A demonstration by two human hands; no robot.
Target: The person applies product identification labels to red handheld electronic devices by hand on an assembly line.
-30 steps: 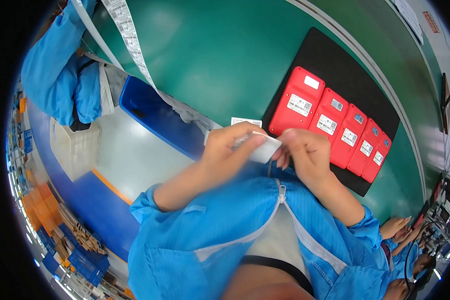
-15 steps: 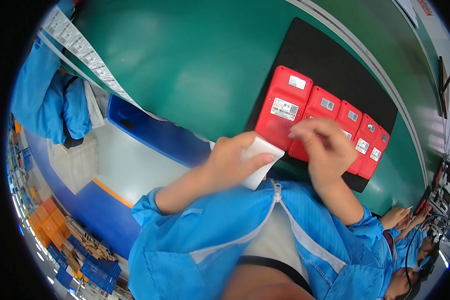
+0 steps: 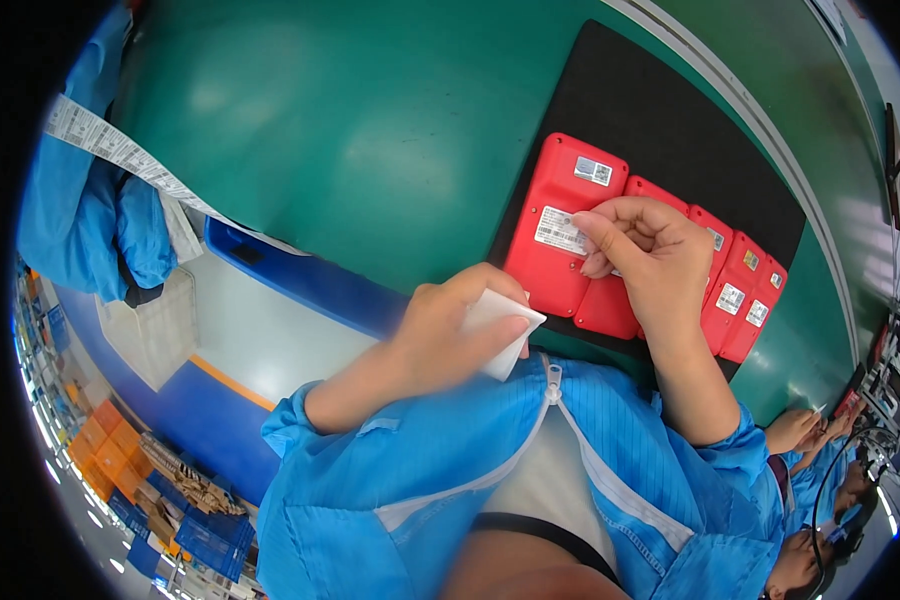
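Several red plastic housings with white and silver labels lie in a row on a black mat (image 3: pixel 610 90). My left hand (image 3: pixel 450 325) is closed round a flat white square pad (image 3: pixel 500 322), near the row's front left; whether it is folded cloth or paper I cannot tell. Over the leftmost red housing (image 3: pixel 538 265), my right hand (image 3: pixel 655 255) is pinched, its fingertips at the right end of the white label (image 3: pixel 558 229). Anything between those fingertips is hidden. The hand also covers part of the second red housing (image 3: pixel 606 308).
The green tabletop (image 3: pixel 340 120) spreads to the left of the mat. A long strip of printed labels (image 3: pixel 140 160) hangs along its left edge, above a blue bin (image 3: pixel 280 280). Another person's blue sleeve (image 3: pixel 75 200) is at far left. A co-worker's hands (image 3: pixel 795 430) show at right.
My right hand has come down and left to the label on the leftmost housing, its fingers now pinched. My left hand, with the white pad, has shifted slightly left and down.
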